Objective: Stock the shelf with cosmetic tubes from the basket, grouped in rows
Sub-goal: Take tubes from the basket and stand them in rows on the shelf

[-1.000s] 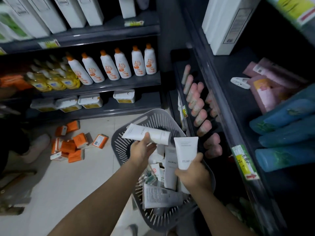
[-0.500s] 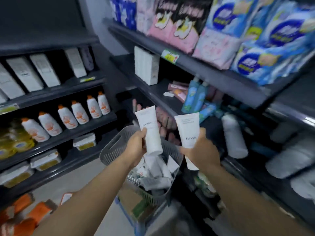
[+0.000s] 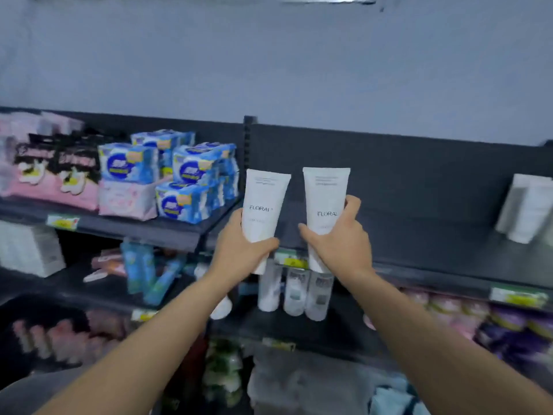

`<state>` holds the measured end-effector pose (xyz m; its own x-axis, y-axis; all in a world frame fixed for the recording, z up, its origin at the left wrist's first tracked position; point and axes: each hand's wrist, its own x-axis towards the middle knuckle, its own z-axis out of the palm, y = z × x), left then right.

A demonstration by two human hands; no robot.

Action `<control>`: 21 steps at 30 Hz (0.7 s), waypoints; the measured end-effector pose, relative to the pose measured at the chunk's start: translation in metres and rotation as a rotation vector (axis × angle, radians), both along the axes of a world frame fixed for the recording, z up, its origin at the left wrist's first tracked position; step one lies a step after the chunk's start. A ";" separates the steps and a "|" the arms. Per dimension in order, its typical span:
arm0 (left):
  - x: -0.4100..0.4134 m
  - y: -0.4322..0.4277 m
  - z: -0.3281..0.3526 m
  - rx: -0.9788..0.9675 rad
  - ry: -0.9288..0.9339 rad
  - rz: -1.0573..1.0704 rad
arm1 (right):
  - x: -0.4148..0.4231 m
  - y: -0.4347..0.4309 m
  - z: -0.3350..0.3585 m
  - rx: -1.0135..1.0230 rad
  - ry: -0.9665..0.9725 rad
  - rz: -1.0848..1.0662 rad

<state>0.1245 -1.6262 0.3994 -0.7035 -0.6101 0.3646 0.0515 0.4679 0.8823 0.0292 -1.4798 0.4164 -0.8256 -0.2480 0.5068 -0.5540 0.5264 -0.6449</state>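
Observation:
My left hand (image 3: 239, 253) grips a white FLORAL tube (image 3: 264, 202) upright, cap end down. My right hand (image 3: 341, 241) grips a second white FLORAL tube (image 3: 324, 199) the same way. Both tubes are held side by side in front of the dark top shelf (image 3: 434, 244), at the level of its front edge. A few white tubes (image 3: 526, 208) stand on that shelf at the far right. The basket is out of view.
Blue and pink pad packs (image 3: 179, 178) fill the upper shelf to the left. Clear bottles (image 3: 296, 292) stand on the shelf below my hands. Pink and purple jars (image 3: 478, 313) sit lower right, blue tubes (image 3: 149, 274) lower left. A grey wall rises above the shelving.
Both hands lifted the two tubes from the basket up to the top shelf. My view swung up and to the right, and the basket dropped out of sight.

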 end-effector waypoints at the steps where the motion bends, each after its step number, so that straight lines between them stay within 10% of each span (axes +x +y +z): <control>1: -0.015 0.017 0.006 -0.047 0.010 -0.027 | -0.011 0.020 0.006 -0.010 0.013 -0.048; 10: -0.151 0.155 0.042 -0.318 0.012 -0.102 | -0.132 0.196 0.024 -0.098 0.020 -0.318; 21: -0.341 0.283 0.021 -0.138 -0.181 -0.260 | -0.283 0.335 -0.002 -0.144 -0.118 -0.400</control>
<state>-0.2162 -1.3436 0.4203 -0.8898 -0.3552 0.2864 0.0334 0.5754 0.8172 -0.2542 -1.1452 0.4146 -0.8964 0.1694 0.4096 -0.2431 0.5848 -0.7739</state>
